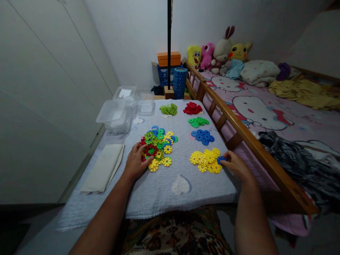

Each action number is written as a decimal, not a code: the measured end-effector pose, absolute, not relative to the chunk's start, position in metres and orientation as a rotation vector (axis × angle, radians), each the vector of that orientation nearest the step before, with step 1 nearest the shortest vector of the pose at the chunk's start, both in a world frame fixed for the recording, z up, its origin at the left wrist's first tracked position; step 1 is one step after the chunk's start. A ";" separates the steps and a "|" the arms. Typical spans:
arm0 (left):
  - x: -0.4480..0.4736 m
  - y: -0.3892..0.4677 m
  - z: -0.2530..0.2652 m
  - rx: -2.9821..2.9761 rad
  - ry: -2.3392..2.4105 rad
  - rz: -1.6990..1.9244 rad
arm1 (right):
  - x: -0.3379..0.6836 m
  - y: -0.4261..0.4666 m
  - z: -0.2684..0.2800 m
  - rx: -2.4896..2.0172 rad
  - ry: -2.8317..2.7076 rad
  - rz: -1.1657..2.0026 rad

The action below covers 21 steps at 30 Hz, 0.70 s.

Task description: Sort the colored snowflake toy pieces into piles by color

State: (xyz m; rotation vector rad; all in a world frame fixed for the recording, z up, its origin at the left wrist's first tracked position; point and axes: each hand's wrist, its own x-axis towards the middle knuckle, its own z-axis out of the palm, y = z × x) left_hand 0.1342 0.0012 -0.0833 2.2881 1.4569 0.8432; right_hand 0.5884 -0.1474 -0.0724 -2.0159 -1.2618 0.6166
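Note:
My right hand [234, 164] pinches a blue notched plastic disc [220, 160] at the right edge of a pile of yellow flower-shaped discs [204, 160]. On the left, my left hand [136, 160] rests against a mixed pile of interlocking pieces [159, 144] in red, green, blue and yellow. Its fingers are apart and touch the pile's red pieces; the fingertips are partly hidden among them. Behind the yellow discs lie a blue disc pile [203, 136], a green pile [198, 122] and a red pile [192, 108]. A light green pile [169, 109] sits left of the red one.
Clear plastic containers [117, 118] stand at the table's back left, near a folded cream cloth [103, 168]. A wooden bed rail [233, 129] runs along the right side. A black pole [169, 42] and a blue foam roller [180, 83] rise beyond the far edge.

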 end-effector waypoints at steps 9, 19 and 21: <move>0.134 0.001 -0.083 2.286 1.459 0.828 | 0.579 -0.136 -0.038 -1.862 -1.113 0.730; 0.134 0.000 -0.085 2.271 1.479 0.829 | 0.576 -0.027 -0.039 -1.816 -1.205 0.557; 0.134 -0.001 -0.084 2.274 1.471 0.826 | 0.574 -0.016 -0.046 -1.858 -1.241 0.547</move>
